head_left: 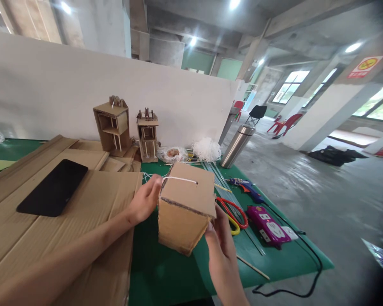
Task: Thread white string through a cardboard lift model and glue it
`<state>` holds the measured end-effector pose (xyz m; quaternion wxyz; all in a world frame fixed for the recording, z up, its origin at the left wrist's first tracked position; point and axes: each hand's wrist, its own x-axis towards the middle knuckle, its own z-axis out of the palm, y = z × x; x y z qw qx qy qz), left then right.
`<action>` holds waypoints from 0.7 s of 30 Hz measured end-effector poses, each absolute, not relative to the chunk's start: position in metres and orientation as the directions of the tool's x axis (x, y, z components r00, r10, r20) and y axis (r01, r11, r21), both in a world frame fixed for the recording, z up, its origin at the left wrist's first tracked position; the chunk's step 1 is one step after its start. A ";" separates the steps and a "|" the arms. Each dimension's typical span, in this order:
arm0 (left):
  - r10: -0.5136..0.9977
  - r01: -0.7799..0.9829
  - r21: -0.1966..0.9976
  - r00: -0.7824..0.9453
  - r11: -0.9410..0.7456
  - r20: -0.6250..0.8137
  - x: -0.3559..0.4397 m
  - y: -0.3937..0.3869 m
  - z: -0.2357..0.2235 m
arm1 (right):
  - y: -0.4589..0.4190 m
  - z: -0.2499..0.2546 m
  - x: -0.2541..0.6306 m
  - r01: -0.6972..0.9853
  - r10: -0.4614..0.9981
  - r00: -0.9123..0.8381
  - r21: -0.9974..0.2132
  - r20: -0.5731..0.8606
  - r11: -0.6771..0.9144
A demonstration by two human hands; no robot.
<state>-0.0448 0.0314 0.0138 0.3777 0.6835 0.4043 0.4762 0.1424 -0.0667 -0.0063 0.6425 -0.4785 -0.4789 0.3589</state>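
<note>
A cardboard box (187, 223) is held above the green table, its top face tilted toward me. White string (180, 179) comes out of a small hole in that face and runs left across it to my left hand (147, 197). The fingers there are closed on the string at the box's upper left edge; their tips are partly hidden. My right hand (222, 248) grips the box by its right side, thumb on the near corner and the other fingers behind it. Loose loops of string show just beyond my left hand.
Cardboard sheets (115, 208) with a black phone (54, 187) lie left. Two cardboard models (113, 127) stand behind. On the right are red-handled scissors (239, 214), a glue gun (247, 188), a purple power strip (268, 227), its cable, a steel flask (238, 146) and sticks.
</note>
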 end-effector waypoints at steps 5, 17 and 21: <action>0.782 0.039 0.791 0.189 -0.611 0.595 -0.043 0.021 0.053 | -0.053 -0.005 0.141 -0.170 0.969 0.196 -0.968 0.153 0.187; 0.787 -0.051 0.844 0.337 -0.533 0.517 -0.041 0.005 0.072 | -0.051 -0.005 0.125 -0.345 0.986 0.087 -0.925 0.140 0.161; 0.809 -0.157 0.854 0.274 -0.496 0.520 -0.045 0.015 0.065 | -0.052 -0.020 0.126 -0.335 0.988 0.044 -0.930 0.146 0.152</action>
